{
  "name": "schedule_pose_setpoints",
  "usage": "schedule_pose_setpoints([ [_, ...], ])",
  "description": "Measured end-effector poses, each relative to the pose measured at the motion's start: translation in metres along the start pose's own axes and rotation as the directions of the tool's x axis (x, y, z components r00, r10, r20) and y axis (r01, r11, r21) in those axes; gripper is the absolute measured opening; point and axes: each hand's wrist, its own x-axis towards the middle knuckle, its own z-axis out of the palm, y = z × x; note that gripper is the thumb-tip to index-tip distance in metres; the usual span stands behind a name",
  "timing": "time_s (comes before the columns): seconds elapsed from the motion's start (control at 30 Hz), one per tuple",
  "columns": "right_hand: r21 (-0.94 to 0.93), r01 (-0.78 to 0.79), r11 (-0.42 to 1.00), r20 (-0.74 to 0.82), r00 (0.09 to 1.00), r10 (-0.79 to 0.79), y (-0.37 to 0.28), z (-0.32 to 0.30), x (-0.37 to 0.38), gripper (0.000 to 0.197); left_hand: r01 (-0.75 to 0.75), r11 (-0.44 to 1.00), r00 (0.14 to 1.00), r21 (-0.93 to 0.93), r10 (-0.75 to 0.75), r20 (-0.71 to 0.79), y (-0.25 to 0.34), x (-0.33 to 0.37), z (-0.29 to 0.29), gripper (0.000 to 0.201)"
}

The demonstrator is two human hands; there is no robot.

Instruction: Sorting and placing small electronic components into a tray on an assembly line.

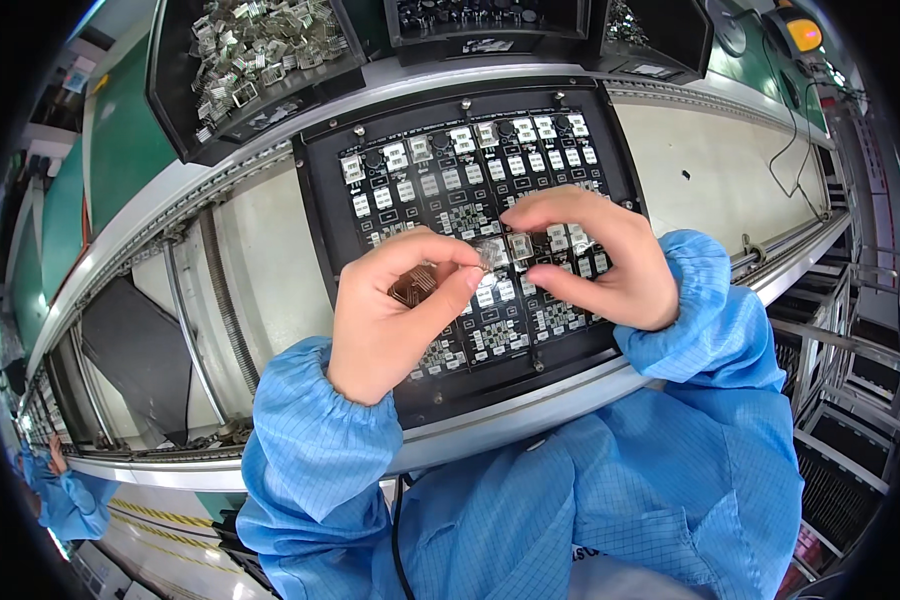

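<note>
The left hand (385,315) was angled to the right, its thumb and index fingertip closed on a small silver metal component (485,257) above the middle of the populated black circuit boards (468,216). Thin metal pieces (416,286) showed within its curl. The right hand (625,268) formed a wide C, its thumb and index fingertips parted near and far of a square metal-rimmed component (520,246) on the boards. A black rectangular frame (320,205) held the boards.
</note>
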Motion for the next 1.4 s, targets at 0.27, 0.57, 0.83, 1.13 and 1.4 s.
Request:
schedule_pose_setpoints([
  [0.27,-0.223,0.467,0.856,-0.040,0.873,-0.486,0.000,0.014,0.004,0.034,0.445,0.697,0.895,-0.563,-0.370,0.249,0.005,-0.009,0.012,0.012],
  [0.57,-0.317,0.311,0.896,-0.068,0.935,-0.349,-0.003,-0.009,0.018,0.010,0.502,0.424,0.862,-0.754,-0.313,0.398,-0.006,-0.007,0.006,0.032],
  [0.83,-0.085,-0.020,0.996,-0.068,0.998,0.015,0.060,-0.047,0.050,0.013,0.380,0.235,0.884,-0.895,-0.377,0.277,-0.001,-0.004,0.012,0.038],
  [1.13,-0.471,0.179,0.864,0.047,0.983,-0.178,0.076,-0.051,0.048,0.020,0.355,0.369,0.909,-0.859,-0.351,0.225,-0.003,-0.007,0.014,0.037],
  [1.4,-0.527,0.109,0.843,0.038,0.994,-0.105,0.079,-0.044,0.045,0.034,0.361,0.362,0.902,-0.859,-0.369,0.224,-0.003,-0.006,0.013,0.035],
])
